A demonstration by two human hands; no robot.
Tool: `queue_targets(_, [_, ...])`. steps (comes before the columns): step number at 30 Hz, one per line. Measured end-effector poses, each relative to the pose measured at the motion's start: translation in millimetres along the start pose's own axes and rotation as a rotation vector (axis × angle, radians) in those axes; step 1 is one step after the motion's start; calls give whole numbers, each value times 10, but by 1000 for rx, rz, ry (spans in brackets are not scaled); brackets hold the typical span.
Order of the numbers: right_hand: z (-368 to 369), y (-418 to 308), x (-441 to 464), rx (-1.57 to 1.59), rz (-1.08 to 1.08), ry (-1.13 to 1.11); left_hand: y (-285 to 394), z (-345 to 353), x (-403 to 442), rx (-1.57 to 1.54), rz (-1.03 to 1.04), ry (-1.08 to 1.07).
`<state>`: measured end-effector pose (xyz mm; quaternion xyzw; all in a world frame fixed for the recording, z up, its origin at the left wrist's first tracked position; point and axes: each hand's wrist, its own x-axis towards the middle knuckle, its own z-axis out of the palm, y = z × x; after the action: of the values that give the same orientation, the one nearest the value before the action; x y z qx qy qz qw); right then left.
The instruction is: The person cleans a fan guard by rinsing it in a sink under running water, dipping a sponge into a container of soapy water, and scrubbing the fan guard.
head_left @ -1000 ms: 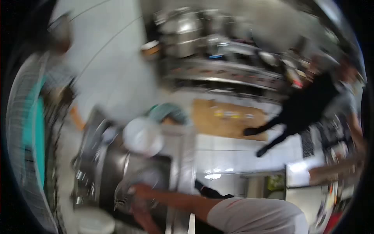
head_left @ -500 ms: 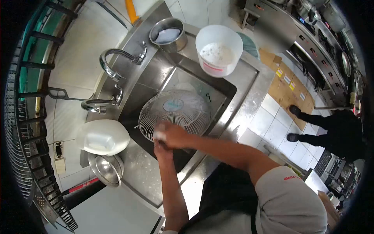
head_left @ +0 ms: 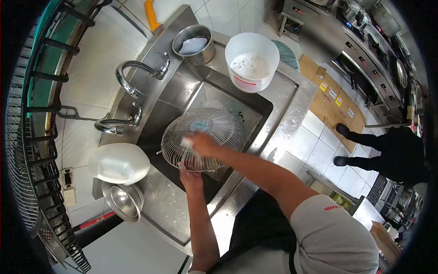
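A white wire fan guard (head_left: 218, 122) with a round pale-blue badge at its centre is tilted over the sink basin (head_left: 182, 84). My left hand (head_left: 191, 179) grips its lower rim, fingers partly hidden behind the wires. On the front of the guard, just below the badge, my right hand (head_left: 205, 144) is closed around a small white scrubbing pad or cloth (head_left: 187, 142); its exact kind is unclear. A white plastic bucket (head_left: 235, 45) of foamy water stands on the sink's far rim.
Beside the bucket is a steel pot (head_left: 204, 57) with a pale item inside. Two curved faucets (head_left: 123, 73) rise along the sink's left edge. A white plastic container (head_left: 100, 162) and steel bowls (head_left: 122, 200) sit at lower left. Another person (head_left: 397, 153) stands at right.
My right hand has moved up and slightly right across the guard, away from my left hand. The left hand keeps to the lower rim, and the view has shifted slightly.
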<state>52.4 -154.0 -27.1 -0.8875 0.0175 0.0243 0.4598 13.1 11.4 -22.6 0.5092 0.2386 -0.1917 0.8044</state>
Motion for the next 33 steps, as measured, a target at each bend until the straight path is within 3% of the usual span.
queue_targets(2, [-32,371,248,-97,107,25,-15,55,-51,14,-18,-39])
queue_targets(5, [-127,464,482,-273,-16,24,141,174,-182,151,-38,-33])
queue_targets(8, [-187,393,522,-161,21,214,238,-6,102,29,189,-113])
queue_targets(11, [27,135,251,87,34,150,323,-117,489,-351,15,-165])
queue_targets(13, [340,-29,94,-14,-125,110,21,-511,860,262,304,-248])
queue_targets(15, [467,-394,-274,38,-461,304,-79,-547,773,228,273,-219])
queue_targets(18, [307,-360,-292,-68,-351,40,-224,-507,610,186,216,-184])
queue_targets(22, [186,-139,-88,27,-256,173,40,-43,352,-301,-68,-22])
queue_targets(24, [-63,58,64,-51,-11,63,60,-21,323,-267,-10,-4])
queue_targets(27, [-247,420,122,108,121,240,198,103,161,-196,21,-23])
queue_targets(30, [122,-81,-186,168,-223,378,177,36,316,-199,-3,-35])
queue_targets(33, [-67,-347,-258,173,-536,346,138,-61,364,-194,9,-79])
